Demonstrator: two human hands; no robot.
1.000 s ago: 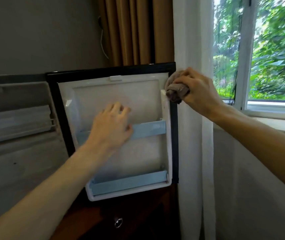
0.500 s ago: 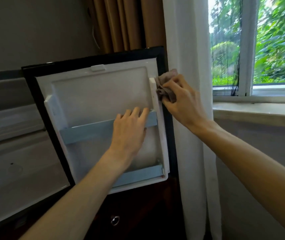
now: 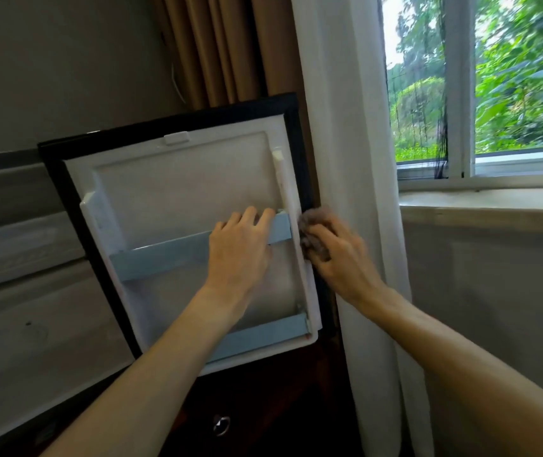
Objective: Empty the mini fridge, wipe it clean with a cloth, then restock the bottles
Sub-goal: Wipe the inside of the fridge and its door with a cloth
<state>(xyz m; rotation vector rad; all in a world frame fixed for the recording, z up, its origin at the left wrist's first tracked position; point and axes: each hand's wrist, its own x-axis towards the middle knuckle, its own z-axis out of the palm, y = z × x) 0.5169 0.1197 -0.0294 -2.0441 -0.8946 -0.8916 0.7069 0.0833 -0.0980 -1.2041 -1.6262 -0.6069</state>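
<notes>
Both hands are engaged at the open fridge door (image 3: 178, 206): the left hand (image 3: 240, 249) is laid flat, fingers straight, on the upper blue shelf rail (image 3: 161, 255), while the right hand (image 3: 339, 255) is clenched round a bunched grey cloth (image 3: 309, 235), pressed against the door's right edge about halfway down. That edge runs nearly upright, so the wiping stroke is judged to lie along it, and the right hand is nearer. Two blue rails are counted, one cloth, no bottles. Beyond hang a white curtain (image 3: 346, 159) and a window (image 3: 494, 94).
</notes>
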